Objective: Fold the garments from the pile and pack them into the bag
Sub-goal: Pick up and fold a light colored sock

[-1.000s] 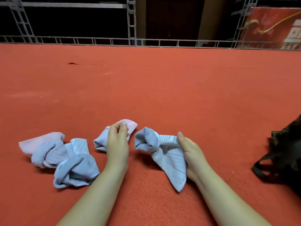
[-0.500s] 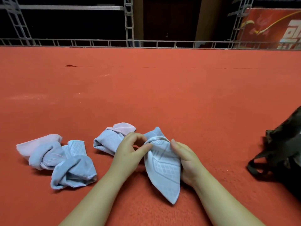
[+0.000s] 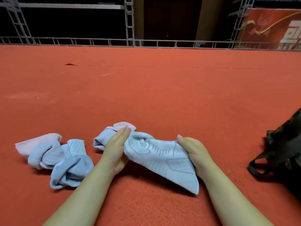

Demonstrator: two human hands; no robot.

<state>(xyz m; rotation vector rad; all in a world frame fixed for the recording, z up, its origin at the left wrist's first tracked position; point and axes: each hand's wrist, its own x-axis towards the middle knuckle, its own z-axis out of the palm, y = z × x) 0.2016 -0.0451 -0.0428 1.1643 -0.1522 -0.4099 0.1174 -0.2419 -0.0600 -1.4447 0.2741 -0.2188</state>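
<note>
A light blue sock (image 3: pixel 164 159) is stretched between my hands just above the red carpet. My left hand (image 3: pixel 116 149) grips its left end and my right hand (image 3: pixel 194 154) grips its right end, thumb on top. A blue sock with a pink cuff (image 3: pixel 104 137) lies behind my left hand, partly hidden by it. Two more crumpled blue and pink socks (image 3: pixel 53 157) lie in a heap at the left. The dark bag (image 3: pixel 283 149) sits at the right edge, cut off by the frame.
Red carpet (image 3: pixel 154 88) covers the floor ahead. A metal truss railing (image 3: pixel 130 41) runs along its far edge, and a red banner (image 3: pixel 270 28) stands at the back right. The bag's strap (image 3: pixel 255 165) loops onto the carpet.
My hands have moved apart and pulled the blue sock out lengthwise; half a second ago it hung bunched and pointed between them. A second ago my left hand was on the pink-cuffed sock.
</note>
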